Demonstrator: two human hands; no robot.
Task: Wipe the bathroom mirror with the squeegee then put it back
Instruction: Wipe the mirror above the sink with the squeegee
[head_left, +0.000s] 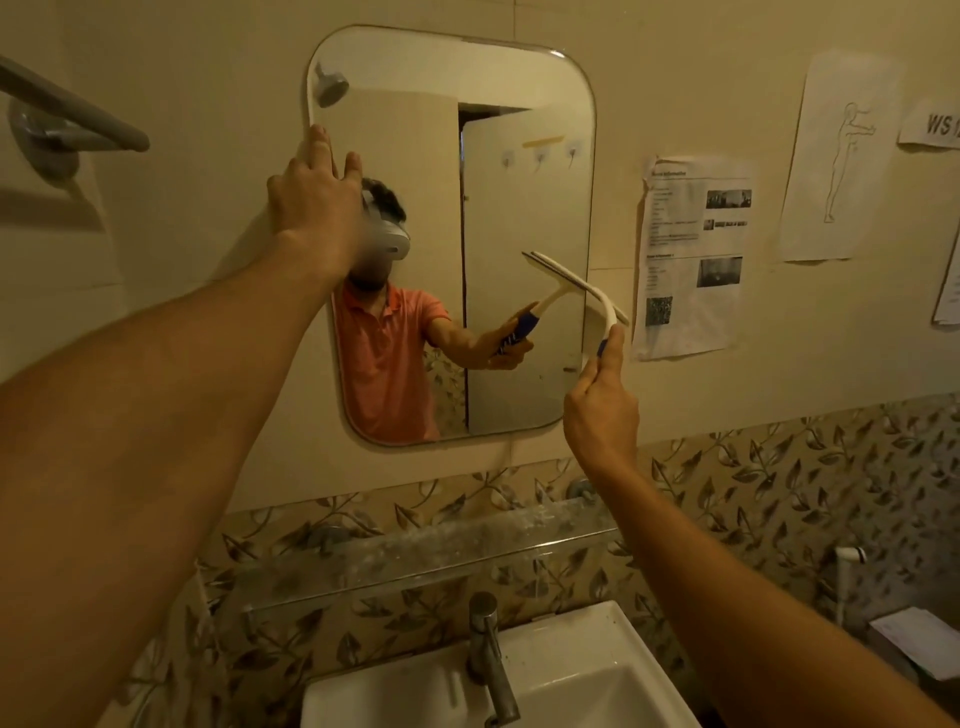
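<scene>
A rounded rectangular mirror (524, 156) hangs on the beige wall above the sink. My left hand (311, 202) rests flat on the mirror's upper left edge, fingers spread. My right hand (602, 410) grips the blue and white handle of a white squeegee (597, 299). The squeegee's blade lies against the glass near the mirror's right edge, about halfway down, tilted down to the right. The mirror reflects the person, the squeegee and an open door.
A glass shelf (415, 551) runs below the mirror. Under it are a white sink (587, 670) and a metal tap (491, 654). Paper sheets (693, 254) are taped to the wall at right. A grey towel bar (67, 106) juts out at upper left.
</scene>
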